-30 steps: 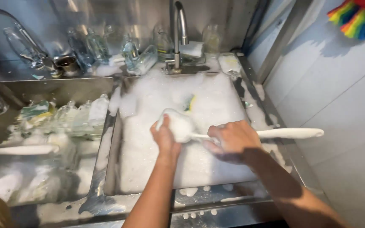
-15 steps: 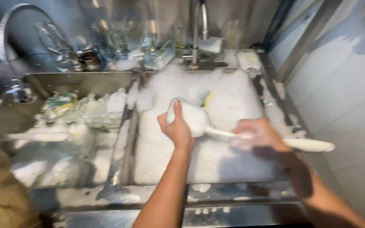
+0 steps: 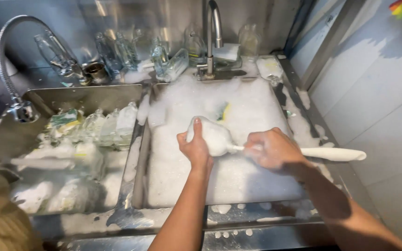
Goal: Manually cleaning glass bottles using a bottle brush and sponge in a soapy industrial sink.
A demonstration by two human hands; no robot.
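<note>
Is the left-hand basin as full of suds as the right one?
No. The left basin shows bare steel wall above piled glass bottles, while foam blankets the right basin.

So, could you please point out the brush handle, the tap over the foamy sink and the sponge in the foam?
Brush handle (image 3: 333, 154), head view: on the bare white shaft right of the right hand.
Tap (image 3: 211, 28), head view: on its upright steel neck.
Sponge (image 3: 223, 112), head view: on the yellow-green edge above the foam.
</note>
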